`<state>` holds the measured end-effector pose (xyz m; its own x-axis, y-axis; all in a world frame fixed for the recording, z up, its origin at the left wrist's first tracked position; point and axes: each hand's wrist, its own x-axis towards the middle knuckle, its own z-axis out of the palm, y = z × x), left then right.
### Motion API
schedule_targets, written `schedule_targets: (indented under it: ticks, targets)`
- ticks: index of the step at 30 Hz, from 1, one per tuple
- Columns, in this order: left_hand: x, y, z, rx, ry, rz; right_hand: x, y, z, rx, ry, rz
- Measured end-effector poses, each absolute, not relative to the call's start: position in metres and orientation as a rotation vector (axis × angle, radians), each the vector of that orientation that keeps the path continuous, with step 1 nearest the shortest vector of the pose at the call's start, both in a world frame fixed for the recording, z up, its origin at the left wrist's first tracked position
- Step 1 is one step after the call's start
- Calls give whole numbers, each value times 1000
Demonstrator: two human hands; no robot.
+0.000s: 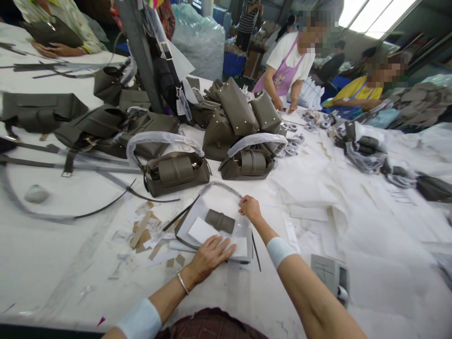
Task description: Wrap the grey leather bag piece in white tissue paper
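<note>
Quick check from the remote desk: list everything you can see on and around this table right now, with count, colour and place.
flat bag: one, grey under clear wrap, nearest the person, under both hands
finished handbags: several, taupe, mid-table, two with wrapped handles
straps: several, dark grey, left side
scraps: many, tan and white, left of flat bag
white sheets: many, right half
tape dispenser: one, grey, near right forearm
co-workers: at least three, far side
left hand: flat on white paper
right hand: on wrap's far edge
</note>
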<state>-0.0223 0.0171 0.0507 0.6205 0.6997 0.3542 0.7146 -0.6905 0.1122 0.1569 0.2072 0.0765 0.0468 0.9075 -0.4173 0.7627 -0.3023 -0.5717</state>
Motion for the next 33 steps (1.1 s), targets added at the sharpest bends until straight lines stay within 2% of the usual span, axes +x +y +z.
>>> schedule_targets:
  ticks: [11,16,19,22,28,33]
  targets:
    - [-23,20,58,-2758,-1202,-643,169,214,91,-1951,-1999,747]
    - [-30,25,60,-2697,-1198,-737,168,186,102,-1649,-2576,1114]
    - [-37,29,64,-2708,-1170,-744,165,178,104,-1670,-2767,1247]
    - [-41,31,73,-2702,-1171,-807,172,182,107,-1633,-2491,1177]
    - [-45,33,90,-2624,-1275,-1082,243,179,100,-1814,-1404,896]
    - [-53,33,91,-2659,-1324,-1128,260,136,66,-1867,-1311,1277]
